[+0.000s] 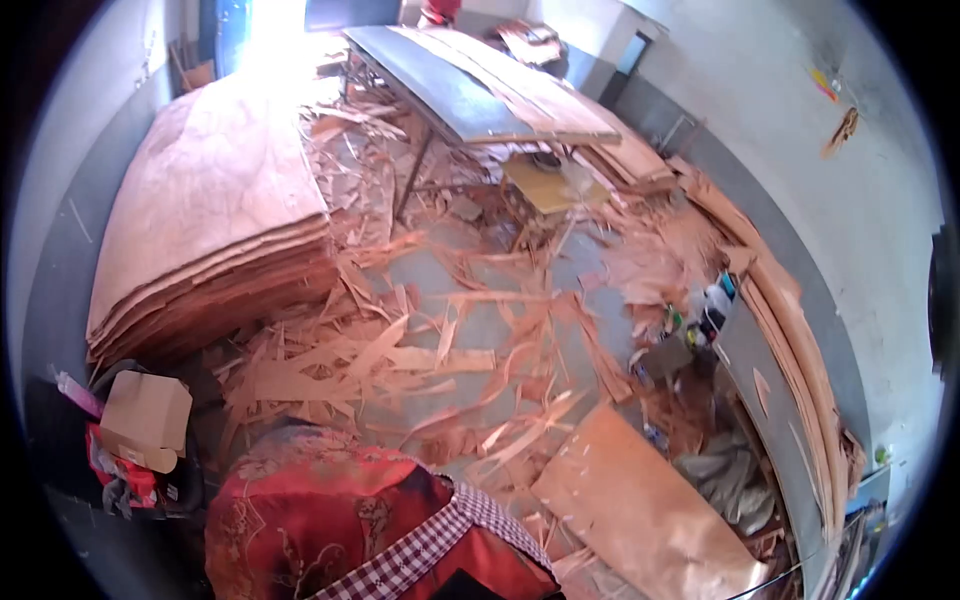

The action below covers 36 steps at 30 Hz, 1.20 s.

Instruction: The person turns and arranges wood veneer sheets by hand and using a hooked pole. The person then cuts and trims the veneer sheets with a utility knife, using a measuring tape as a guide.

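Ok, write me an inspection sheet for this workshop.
Surface: long table at the back, thin wooden sheets over part of its grey top
Job's things: thick stack of sheets on the left; loose board on the floor, lower right
Clutter: wood strips strewn across the floor; cardboard box, lower left
Hands: neither in view
Cables: nothing seen clearly
Surroundings: red garment in the foreground; two-tone wall on the right; glare at the far end
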Motion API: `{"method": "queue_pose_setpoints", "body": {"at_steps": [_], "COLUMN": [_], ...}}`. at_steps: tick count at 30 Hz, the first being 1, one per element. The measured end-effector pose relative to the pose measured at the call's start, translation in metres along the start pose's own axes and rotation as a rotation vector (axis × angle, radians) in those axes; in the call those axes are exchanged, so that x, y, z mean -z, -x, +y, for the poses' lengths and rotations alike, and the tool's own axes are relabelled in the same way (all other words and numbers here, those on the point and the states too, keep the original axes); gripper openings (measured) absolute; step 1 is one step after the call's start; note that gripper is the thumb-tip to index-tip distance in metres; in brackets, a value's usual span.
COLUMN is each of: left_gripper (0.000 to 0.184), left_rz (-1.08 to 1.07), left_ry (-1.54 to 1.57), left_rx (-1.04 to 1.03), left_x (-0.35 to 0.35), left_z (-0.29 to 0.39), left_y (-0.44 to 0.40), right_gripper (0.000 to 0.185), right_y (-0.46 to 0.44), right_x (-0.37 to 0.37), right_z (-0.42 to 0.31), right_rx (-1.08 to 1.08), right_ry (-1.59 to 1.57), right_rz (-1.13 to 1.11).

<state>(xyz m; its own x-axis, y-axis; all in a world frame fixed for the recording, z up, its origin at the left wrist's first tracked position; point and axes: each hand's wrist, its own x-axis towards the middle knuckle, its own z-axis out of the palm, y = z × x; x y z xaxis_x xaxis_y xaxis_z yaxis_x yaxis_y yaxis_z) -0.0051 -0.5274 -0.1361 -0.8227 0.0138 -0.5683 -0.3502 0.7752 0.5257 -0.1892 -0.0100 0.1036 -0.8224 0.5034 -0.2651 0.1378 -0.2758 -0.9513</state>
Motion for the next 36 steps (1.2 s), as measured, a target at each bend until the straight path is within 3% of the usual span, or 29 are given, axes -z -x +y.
{"method": "queue_pose_setpoints", "body": {"at_steps": [6, 8, 9, 12, 15, 19, 24, 30, 31, 33, 36], "left_gripper": [0.034, 0.035, 0.033, 0.036, 0.032, 0.032, 0.032, 0.032, 0.032, 0.032, 0.033], "left_rz": [-0.018, 0.007, 0.132, 0.154, 0.121, 0.102, 0.097, 0.062, 0.073, 0.123, -0.002], "left_ry": [0.201, 0.330, 0.335, 0.310, 0.307, 0.261, 0.294, 0.374, 0.361, 0.030, 0.143], "left_rx": [0.167, 0.152, 0.113, -0.055, 0.140, 0.398, 0.517, 0.402, 0.347, -0.012, 0.091], "left_x": [-0.023, -0.038, -0.025, -0.039, -0.025, 0.025, 0.042, 0.045, 0.038, -0.021, -0.013], "left_z": [-0.020, -0.030, -0.001, -0.034, -0.050, -0.055, -0.053, -0.018, -0.020, -0.069, -0.036], "left_y": [0.005, -0.019, -0.004, -0.032, -0.025, 0.025, 0.051, 0.035, 0.022, -0.031, -0.027], "right_gripper": [0.021, 0.022, 0.023, 0.025, 0.035, 0.025, 0.017, 0.019, 0.024, 0.043, 0.041], "right_y": [-0.045, -0.062, -0.066, -0.082, -0.095, -0.064, -0.060, -0.043, -0.059, -0.117, -0.022], "right_x": [0.001, -0.007, -0.014, -0.042, -0.086, -0.130, -0.146, -0.145, -0.130, -0.090, -0.132], "right_z": [-0.005, -0.004, -0.002, 0.002, 0.010, 0.000, 0.017, 0.018, 0.030, 0.068, 0.008], "right_rx": [-0.055, -0.071, -0.085, -0.117, -0.157, -0.242, -0.289, -0.369, -0.572, -0.982, -0.437], "right_ry": [-0.019, -0.049, -0.046, -0.076, -0.143, -0.077, -0.084, -0.124, -0.232, -0.446, -0.193], "right_rz": [0.036, 0.012, 0.006, -0.046, -0.035, -0.230, -0.280, -0.398, -0.478, -0.643, -0.321]}}
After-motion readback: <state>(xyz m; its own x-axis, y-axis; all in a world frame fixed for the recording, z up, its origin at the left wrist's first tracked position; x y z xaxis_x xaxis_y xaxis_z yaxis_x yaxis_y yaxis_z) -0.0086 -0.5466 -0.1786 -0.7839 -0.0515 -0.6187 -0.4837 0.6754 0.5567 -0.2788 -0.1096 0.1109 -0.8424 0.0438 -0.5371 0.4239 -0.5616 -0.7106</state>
